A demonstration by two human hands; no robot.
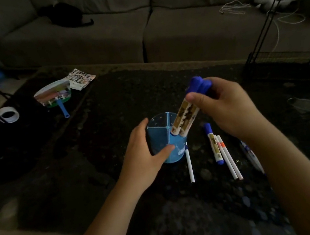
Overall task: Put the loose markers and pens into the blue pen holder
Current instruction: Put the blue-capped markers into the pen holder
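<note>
The blue pen holder (158, 126), divided into compartments, stands on the dark rug. My left hand (146, 153) grips its left side, thumb across the front wall. My right hand (228, 105) holds two blue-capped markers (185, 115) tilted, their lower ends at the holder's right rim. Loose on the rug to the right lie another blue marker (214, 144), two thin white pens (229, 158), and a white pen (189, 166) just right of the holder's base. Partly hidden under my right forearm is one more pen (251, 154).
A grey sofa (135, 28) runs along the back. At far left lie a hand fan (55, 95), a tape roll (8, 114) and a printed sheet (81, 78). A black wire rack (284, 62) stands at the right, with cables nearby.
</note>
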